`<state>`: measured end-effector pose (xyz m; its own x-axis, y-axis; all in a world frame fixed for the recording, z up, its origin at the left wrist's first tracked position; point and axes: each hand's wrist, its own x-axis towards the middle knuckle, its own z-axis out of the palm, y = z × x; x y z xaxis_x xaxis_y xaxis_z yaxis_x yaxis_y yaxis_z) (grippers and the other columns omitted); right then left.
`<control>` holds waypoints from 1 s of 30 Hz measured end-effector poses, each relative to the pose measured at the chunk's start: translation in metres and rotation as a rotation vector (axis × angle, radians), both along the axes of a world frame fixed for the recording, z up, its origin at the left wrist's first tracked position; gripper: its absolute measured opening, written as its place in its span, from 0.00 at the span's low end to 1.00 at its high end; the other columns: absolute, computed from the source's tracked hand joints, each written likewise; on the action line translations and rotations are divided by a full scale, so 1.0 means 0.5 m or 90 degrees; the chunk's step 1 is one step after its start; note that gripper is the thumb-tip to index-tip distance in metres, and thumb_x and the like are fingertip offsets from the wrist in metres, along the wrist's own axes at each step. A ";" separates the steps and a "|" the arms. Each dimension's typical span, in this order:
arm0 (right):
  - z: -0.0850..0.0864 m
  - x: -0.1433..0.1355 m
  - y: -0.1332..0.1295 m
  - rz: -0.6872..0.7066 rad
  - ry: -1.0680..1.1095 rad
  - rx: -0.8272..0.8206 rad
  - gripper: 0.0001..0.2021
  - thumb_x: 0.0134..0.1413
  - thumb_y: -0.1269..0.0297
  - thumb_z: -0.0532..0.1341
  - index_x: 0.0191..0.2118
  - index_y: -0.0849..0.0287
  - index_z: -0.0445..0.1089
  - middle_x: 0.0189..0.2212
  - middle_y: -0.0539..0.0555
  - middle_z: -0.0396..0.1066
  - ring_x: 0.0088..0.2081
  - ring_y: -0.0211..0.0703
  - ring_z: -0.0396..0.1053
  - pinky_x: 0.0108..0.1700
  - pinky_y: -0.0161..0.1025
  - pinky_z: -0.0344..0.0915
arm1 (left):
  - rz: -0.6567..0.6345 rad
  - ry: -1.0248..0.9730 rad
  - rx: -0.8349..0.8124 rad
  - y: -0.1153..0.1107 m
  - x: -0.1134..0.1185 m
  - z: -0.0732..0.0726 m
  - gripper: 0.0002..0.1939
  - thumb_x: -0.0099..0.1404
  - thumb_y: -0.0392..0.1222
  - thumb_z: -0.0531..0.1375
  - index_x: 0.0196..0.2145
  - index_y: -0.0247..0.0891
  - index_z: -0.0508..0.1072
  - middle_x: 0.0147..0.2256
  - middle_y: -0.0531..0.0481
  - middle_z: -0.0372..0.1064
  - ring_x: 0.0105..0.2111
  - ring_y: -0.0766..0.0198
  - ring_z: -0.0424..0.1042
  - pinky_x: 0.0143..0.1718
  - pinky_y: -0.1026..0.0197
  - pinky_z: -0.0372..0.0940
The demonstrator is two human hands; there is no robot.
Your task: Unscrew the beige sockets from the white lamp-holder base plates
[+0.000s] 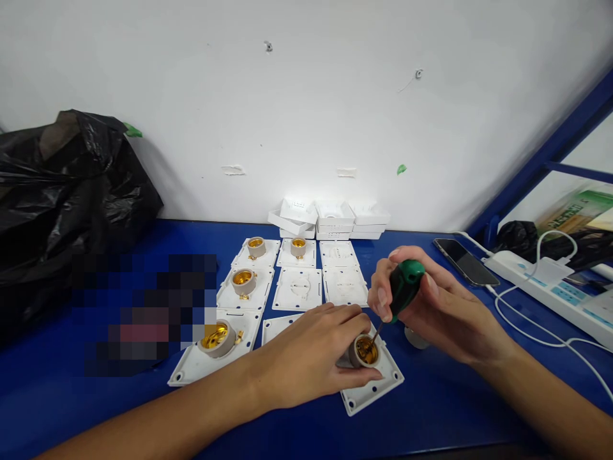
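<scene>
My right hand (pixel 421 294) is wrapped round a green-and-black screwdriver (pixel 406 284), tilted so that its shaft reaches down into a lamp socket (pixel 366 351). That socket has a grey-beige rim and a brass-coloured inside. It sits on a white square plate (pixel 378 390) near the front of the table. My left hand (pixel 320 351) grips the socket, thumb on the near side and fingers round the far side. The screwdriver tip is hard to make out inside the socket. Behind my right hand, a pale round part (pixel 416 338) is mostly hidden.
Left of my hands, several white plates (pixel 191 374) carry sockets (pixel 243 281); other plates (pixel 297 291) have none. White boxes (pixel 335 220) are stacked at the wall. A phone (pixel 465 260), power strip (pixel 550 287) and white cable lie right; a black bag (pixel 71 204) stands left.
</scene>
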<state>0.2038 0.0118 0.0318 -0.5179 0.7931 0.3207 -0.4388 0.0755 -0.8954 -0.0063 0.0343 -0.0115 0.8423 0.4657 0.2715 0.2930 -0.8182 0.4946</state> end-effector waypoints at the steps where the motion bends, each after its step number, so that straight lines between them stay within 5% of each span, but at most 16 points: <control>1: 0.000 0.000 0.000 -0.006 0.001 -0.006 0.13 0.71 0.61 0.58 0.56 0.48 0.73 0.40 0.52 0.72 0.40 0.41 0.71 0.46 0.40 0.68 | -0.002 0.003 0.001 0.000 0.000 0.001 0.17 0.67 0.52 0.68 0.44 0.38 0.70 0.41 0.47 0.73 0.39 0.56 0.74 0.41 0.57 0.68; 30: -0.002 -0.004 -0.002 0.033 -0.013 0.000 0.14 0.73 0.59 0.54 0.58 0.50 0.69 0.39 0.53 0.72 0.38 0.40 0.70 0.43 0.39 0.65 | -0.002 0.020 -0.016 -0.003 -0.003 0.004 0.17 0.70 0.51 0.67 0.48 0.38 0.71 0.44 0.47 0.73 0.42 0.55 0.74 0.43 0.56 0.68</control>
